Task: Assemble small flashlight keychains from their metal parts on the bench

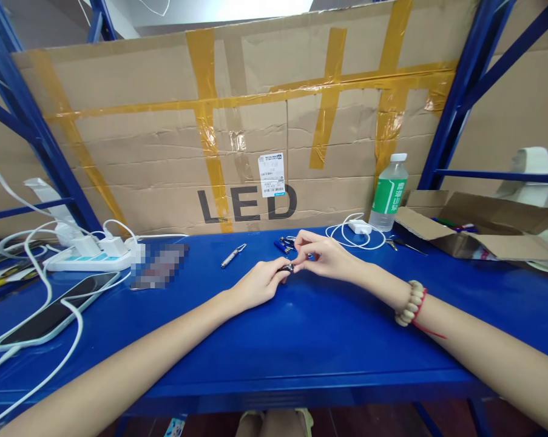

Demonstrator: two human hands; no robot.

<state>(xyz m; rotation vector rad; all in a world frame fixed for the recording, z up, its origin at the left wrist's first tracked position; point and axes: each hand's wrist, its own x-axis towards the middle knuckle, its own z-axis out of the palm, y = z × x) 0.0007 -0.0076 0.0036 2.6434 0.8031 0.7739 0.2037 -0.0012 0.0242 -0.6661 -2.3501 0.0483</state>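
Note:
My left hand (261, 284) is closed on a small dark object (286, 267) with a shiny metal part, too small to name. From the right, my right hand (320, 255) meets it, thumb and finger pinched at the object's end. Just behind the hands lies a small blue item (283, 245) with metal bits, partly hidden by my right hand. Left of them, apart from both hands, a slim silver cylinder with a wire loop (232, 257) rests on the blue table (264, 340).
A power strip (91, 260), white cables and a phone (59, 309) occupy the left side. At the right are a white charger (359, 227), a water bottle (389, 193) and an open cardboard box (474, 233). A big cardboard sheet (155, 164) stands behind.

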